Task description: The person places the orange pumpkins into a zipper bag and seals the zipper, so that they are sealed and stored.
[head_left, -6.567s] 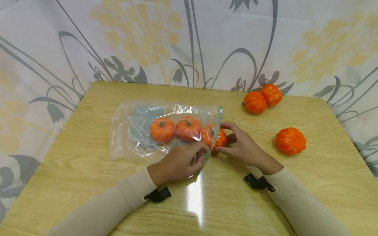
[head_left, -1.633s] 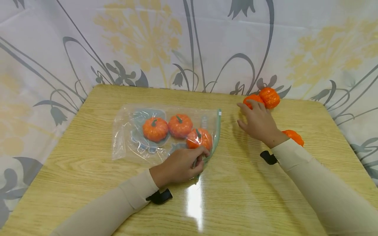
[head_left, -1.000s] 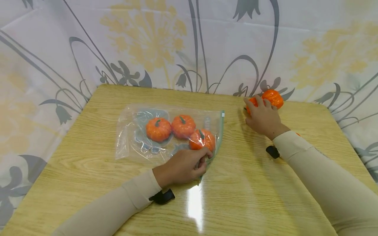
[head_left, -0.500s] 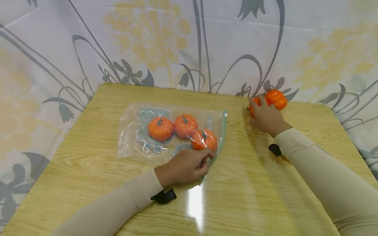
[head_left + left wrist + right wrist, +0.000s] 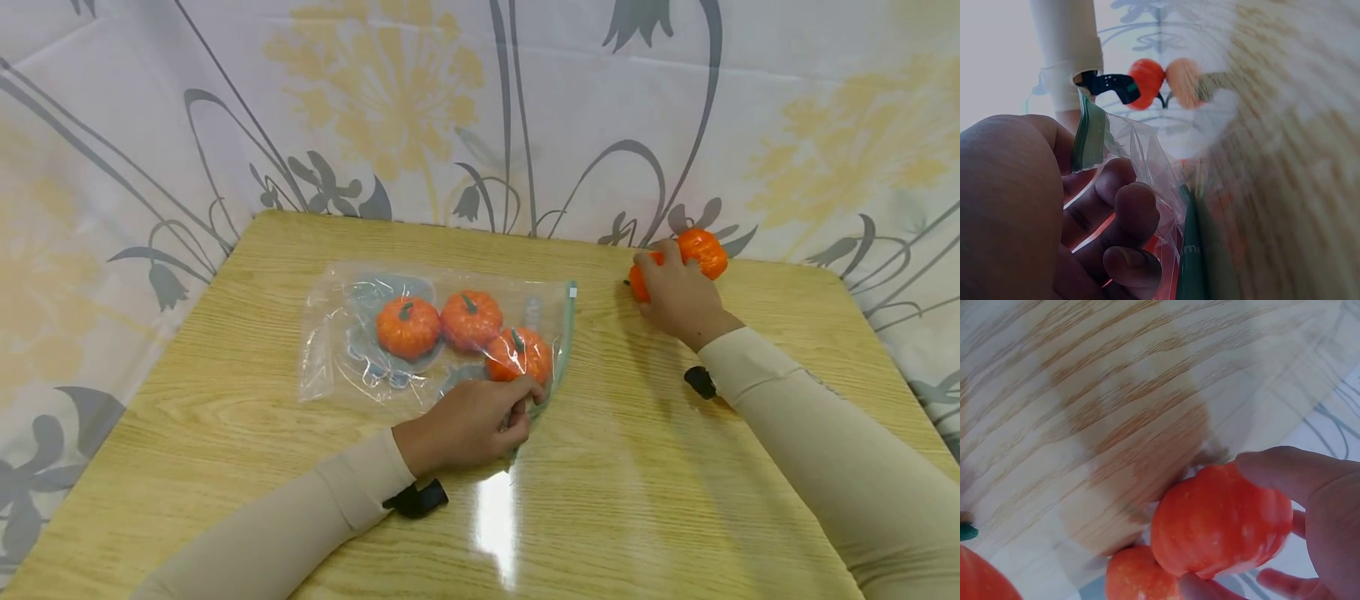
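Observation:
A clear zip bag with a green closure strip lies flat on the table. Inside it are three small orange pumpkins with green stems: a left one, a middle one and one near the mouth. My left hand pinches the near corner of the bag's mouth; the left wrist view shows the green strip between thumb and fingers. At the back right, my right hand grips a loose pumpkin with thumb and fingers around its sides. Another pumpkin sits right beside it.
One more orange pumpkin shows at the corner of the right wrist view; in the head view my right sleeve covers that side of the table. A flower-patterned cloth hangs along the back of the wooden table.
My right hand has let go of the pumpkin at the bag's mouth, now inside, moved to the back right and taken hold of another. My left hand keeps hold of the bag.

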Demonstrator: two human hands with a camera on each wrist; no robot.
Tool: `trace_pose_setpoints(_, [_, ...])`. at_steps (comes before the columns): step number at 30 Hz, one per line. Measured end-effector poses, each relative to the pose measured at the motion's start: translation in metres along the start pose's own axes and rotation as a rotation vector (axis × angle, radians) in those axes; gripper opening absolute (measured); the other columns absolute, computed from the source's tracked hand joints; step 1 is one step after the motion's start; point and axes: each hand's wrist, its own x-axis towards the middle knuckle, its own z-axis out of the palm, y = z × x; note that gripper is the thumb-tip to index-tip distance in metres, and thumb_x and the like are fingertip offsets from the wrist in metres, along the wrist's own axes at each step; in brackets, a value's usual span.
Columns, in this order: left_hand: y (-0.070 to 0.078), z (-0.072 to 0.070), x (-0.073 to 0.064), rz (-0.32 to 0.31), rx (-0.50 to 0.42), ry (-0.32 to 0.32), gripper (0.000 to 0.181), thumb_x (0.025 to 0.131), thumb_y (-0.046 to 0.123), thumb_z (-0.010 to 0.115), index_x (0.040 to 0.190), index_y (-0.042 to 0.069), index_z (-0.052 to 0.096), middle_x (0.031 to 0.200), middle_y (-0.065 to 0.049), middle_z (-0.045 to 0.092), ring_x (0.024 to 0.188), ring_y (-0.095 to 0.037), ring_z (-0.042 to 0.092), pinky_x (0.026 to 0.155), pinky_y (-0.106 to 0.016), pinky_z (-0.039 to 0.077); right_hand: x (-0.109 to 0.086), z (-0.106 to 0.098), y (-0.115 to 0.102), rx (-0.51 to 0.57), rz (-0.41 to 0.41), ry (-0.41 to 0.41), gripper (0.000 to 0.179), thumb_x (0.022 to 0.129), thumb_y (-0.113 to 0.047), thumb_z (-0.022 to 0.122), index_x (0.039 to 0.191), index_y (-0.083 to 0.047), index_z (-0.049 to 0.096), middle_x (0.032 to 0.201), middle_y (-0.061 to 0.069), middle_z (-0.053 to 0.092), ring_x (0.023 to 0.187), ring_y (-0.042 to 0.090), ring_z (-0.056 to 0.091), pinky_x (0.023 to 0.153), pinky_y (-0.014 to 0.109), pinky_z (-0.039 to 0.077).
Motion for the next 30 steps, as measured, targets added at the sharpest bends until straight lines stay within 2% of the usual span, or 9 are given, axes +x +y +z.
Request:
trace_pose_setpoints(4, [-0.001,0.001,0.0,0.002,0.004,0.0,0.026,0.093,0.013,0.055,0.118,0.011,0.06,0.079,0.01,0.056,0.059,0.003,0.041,0.056,-0.014,0.037,-0.001,-0.001,0.002,-0.007,0.01,-0.004,0.068,0.086,-0.013,0.072,0.139,0.002,0.032,0.136,0.04,0.033,0.097,0.062,0.052,0.067,0.064,0.055])
trace_pose_setpoints(9, [-0.001,0.001,-0.001,-0.001,0.002,-0.001,0.026,0.093,0.013,0.056,0.118,0.011,0.06,0.079,0.01,0.055,0.059,0.003,0.041,0.055,-0.014,0.037,-0.003,-0.002,0.001,-0.056,-0.002,0.012,0.068,0.083,-0.015,0.075,0.132,0.003,0.032,0.121,0.039,0.045,0.095,0.059,0.055,0.068,0.063,0.055])
trace_pose_setpoints(16, [-0.002,0.001,-0.001,-0.009,0.0,-0.008,0.026,0.093,0.014,0.056,0.119,0.012,0.06,0.079,0.01,0.055,0.059,0.002,0.041,0.056,-0.015,0.038,-0.006,-0.001,0.003,-0.091,-0.025,0.048,0.079,0.082,-0.021,0.077,0.144,-0.002,0.031,0.121,0.037,0.044,0.092,0.056,0.057,0.062,0.06,0.056])
trace_pose_setpoints(22, [0.0,0.001,-0.001,-0.005,0.005,-0.01,0.026,0.093,0.014,0.055,0.119,0.012,0.06,0.079,0.011,0.055,0.059,0.002,0.042,0.056,-0.015,0.038,-0.012,0.002,0.003,-0.022,-0.032,0.104,0.08,0.083,-0.025,0.078,0.146,-0.002,0.034,0.128,0.036,0.042,0.087,0.055,0.06,0.061,0.062,0.054])
trace_pose_setpoints(30, [0.003,0.0,-0.001,-0.021,0.01,-0.013,0.026,0.093,0.014,0.056,0.119,0.013,0.06,0.079,0.011,0.055,0.06,0.001,0.044,0.057,-0.016,0.039,-0.02,0.005,0.001,0.043,-0.034,0.152,0.076,0.083,-0.027,0.079,0.143,-0.004,0.038,0.133,0.035,0.04,0.088,0.052,0.06,0.061,0.06,0.054])
